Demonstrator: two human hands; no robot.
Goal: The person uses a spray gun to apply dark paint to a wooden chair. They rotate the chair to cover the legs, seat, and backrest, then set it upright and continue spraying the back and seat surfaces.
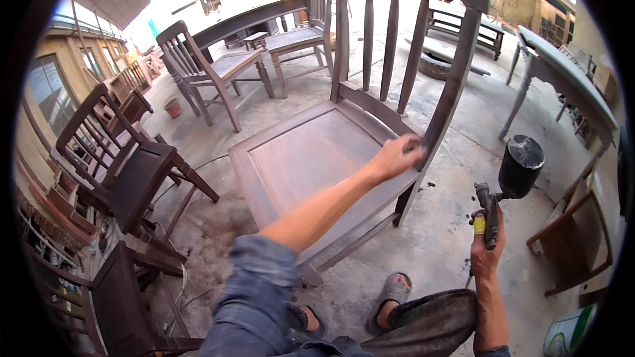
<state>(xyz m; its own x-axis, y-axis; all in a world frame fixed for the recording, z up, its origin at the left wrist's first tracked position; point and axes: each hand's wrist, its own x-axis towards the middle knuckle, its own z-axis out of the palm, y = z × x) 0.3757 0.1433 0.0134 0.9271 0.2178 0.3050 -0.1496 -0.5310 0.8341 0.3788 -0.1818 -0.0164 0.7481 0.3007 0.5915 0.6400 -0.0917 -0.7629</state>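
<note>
Chair back [389, 46] beside left hand [397, 157], blurred, grip unclear; right hand [487, 254] gripping spray gun [490, 215].

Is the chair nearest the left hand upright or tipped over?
Upright: the slat-backed wooden chair stands on its legs on the floor, seat facing up and backrest rising above it.

On stained grey floor [436, 244], a wooden chair [297, 152] is stood centrally; a reddish bucket [172, 106] and dark chair [135, 182] are placed at left.
</note>
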